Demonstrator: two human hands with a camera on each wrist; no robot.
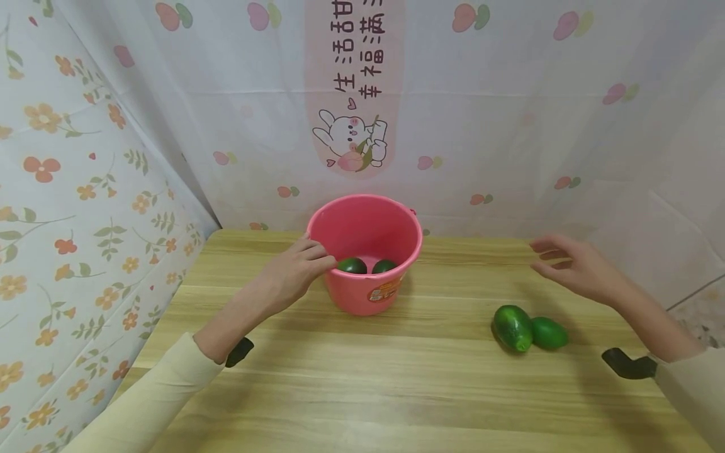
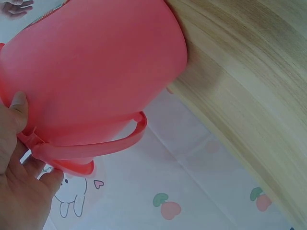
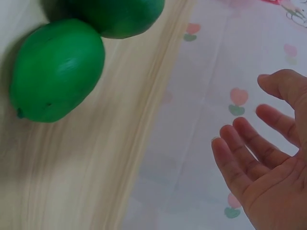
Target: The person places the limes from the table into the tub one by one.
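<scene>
A pink bucket [image 1: 362, 294] stands upright on the table, with two dark green rounded fruits [image 1: 352, 266] visible inside. My left hand [image 1: 294, 272] holds the left side of its rim. In the left wrist view, the thumb of that hand [image 2: 21, 191] lies on the outer wall, near the end of the pink handle [image 2: 96, 149]. My right hand [image 1: 578, 267] hovers over the table at the right, holding nothing. Below it a larger green fruit [image 1: 512, 327] lies against a smaller one [image 1: 549, 333]. The right wrist view shows the fingers of this hand [image 3: 273, 167] spread and slightly bent, apart from the fruits.
The wooden table [image 1: 351, 384] ends at the back against a white hanging cloth [image 1: 498, 126] with fruit prints. A flower-patterned cloth [image 1: 73, 207] hangs along the left side. Black straps or mounts [image 1: 629, 363] sit at both wrists.
</scene>
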